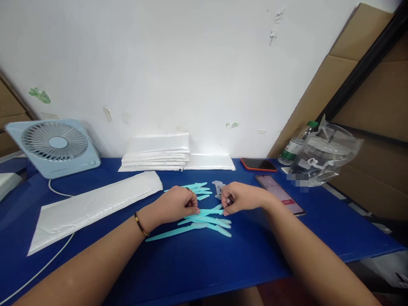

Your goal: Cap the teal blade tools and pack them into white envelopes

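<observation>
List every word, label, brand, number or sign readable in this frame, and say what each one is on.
No text can be read.
Bottle: its green and white label is too small to read.
Clear plastic bag: print too blurred, and part of it is pixelated.
Lit phone: screen text too small to make out.
Fan: no legible marking.
Both hands pinch a turquoise plastic piece, which is unmarked.

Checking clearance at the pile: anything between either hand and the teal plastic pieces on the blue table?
Nothing visible. The left hand and right hand are both already on the teal plastic pieces, pinching one between them at the middle of the pile. The white mailer bag and the phone lie off to the sides, apart from the pile.
</observation>
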The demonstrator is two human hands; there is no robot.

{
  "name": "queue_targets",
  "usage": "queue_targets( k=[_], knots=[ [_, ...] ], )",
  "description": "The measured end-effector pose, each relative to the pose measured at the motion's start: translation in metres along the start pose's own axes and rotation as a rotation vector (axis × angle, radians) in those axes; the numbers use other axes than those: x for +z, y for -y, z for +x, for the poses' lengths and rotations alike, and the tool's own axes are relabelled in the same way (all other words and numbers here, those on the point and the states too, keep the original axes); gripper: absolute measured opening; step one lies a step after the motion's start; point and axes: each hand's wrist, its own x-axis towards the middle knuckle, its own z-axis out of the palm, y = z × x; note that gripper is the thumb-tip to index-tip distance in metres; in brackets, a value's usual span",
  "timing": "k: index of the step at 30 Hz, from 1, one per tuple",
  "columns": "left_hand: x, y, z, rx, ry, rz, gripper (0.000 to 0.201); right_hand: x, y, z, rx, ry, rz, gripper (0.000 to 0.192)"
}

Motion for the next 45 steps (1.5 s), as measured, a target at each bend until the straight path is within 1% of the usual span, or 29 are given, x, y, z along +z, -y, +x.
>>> queue_targets(
  k=[2, 4, 9, 11, 12, 13, 15, 16, 18, 20, 22, 25, 28, 29, 31, 33, 35, 37, 38, 41, 43, 45],
  knots=[
    [-0.002, 0.004, 0.002, -0.017, -0.042, 0.035, 0.029, -0.002, -0.001, 0.000, -0.012, -0.066, 0.017, 0.024],
    [-0.004, 0.011, 0.003, -0.043, -0.093, 0.086, 0.028, -0.004, -0.006, 0.000, 0.005, -0.170, 0.021, 0.024],
    [-0.009, 0.031, 0.005, -0.171, -0.175, 0.196, 0.026, -0.007, -0.020, 0.003, 0.153, -0.386, -0.043, 0.023],
    [-0.010, 0.032, 0.004, -0.188, -0.217, 0.179, 0.026, -0.006, -0.019, 0.004, 0.132, -0.426, -0.051, 0.022],
    [-0.010, 0.031, 0.004, -0.180, -0.230, 0.161, 0.027, -0.005, -0.016, 0.004, 0.087, -0.413, -0.041, 0.022],
    [-0.010, 0.027, 0.003, -0.164, -0.231, 0.142, 0.027, -0.003, -0.012, 0.004, 0.029, -0.374, -0.030, 0.022],
    [-0.008, 0.018, 0.002, -0.114, -0.192, 0.111, 0.028, 0.001, -0.003, 0.006, -0.070, -0.256, -0.024, 0.023],
    [-0.006, 0.013, 0.001, -0.086, -0.162, 0.099, 0.028, 0.003, 0.001, 0.007, -0.097, -0.206, -0.036, 0.024],
    [-0.001, 0.004, 0.000, -0.040, -0.115, 0.085, 0.027, 0.008, 0.007, 0.010, -0.112, -0.157, -0.069, 0.023],
    [0.004, 0.000, 0.001, -0.012, -0.084, 0.079, 0.025, 0.011, 0.010, 0.012, -0.110, -0.158, -0.074, 0.020],
    [0.007, 0.000, 0.003, -0.011, -0.080, 0.094, 0.022, 0.010, 0.009, 0.013, -0.104, -0.183, -0.057, 0.018],
    [0.004, 0.006, 0.006, -0.065, -0.141, 0.182, 0.020, 0.006, 0.002, 0.012, -0.071, -0.270, -0.051, 0.016],
    [-0.004, 0.015, 0.007, -0.144, -0.202, 0.266, 0.020, 0.002, -0.007, 0.010, 0.030, -0.411, -0.073, 0.016],
    [-0.007, 0.017, 0.006, -0.160, -0.217, 0.271, 0.020, 0.001, -0.010, 0.010, 0.061, -0.446, -0.074, 0.017],
    [-0.010, 0.017, 0.004, -0.148, -0.224, 0.235, 0.025, -0.001, -0.011, 0.009, 0.082, -0.463, -0.049, 0.018],
    [-0.010, 0.014, 0.000, -0.069, -0.163, 0.159, 0.029, -0.002, -0.008, 0.007, 0.054, -0.440, -0.008, 0.016],
    [-0.007, 0.007, -0.003, 0.025, -0.052, 0.087, 0.025, -0.002, -0.003, 0.004, 0.022, -0.410, 0.033, 0.016],
    [-0.004, 0.003, -0.004, 0.056, 0.023, 0.039, 0.022, -0.002, 0.002, 0.000, 0.006, -0.355, 0.060, 0.020],
    [-0.003, 0.002, -0.003, 0.041, 0.028, 0.024, 0.021, -0.003, 0.005, -0.001, 0.002, -0.305, 0.074, 0.023],
    [-0.002, 0.005, 0.000, -0.047, -0.015, 0.016, 0.023, -0.002, 0.010, -0.002, -0.004, -0.151, 0.116, 0.031],
    [-0.004, 0.010, 0.002, -0.088, -0.049, 0.029, 0.024, -0.001, 0.011, 0.000, -0.008, -0.131, 0.130, 0.030],
    [-0.006, 0.013, 0.004, -0.112, -0.080, 0.032, 0.023, 0.000, 0.010, 0.002, -0.007, -0.162, 0.132, 0.026]
  ],
)
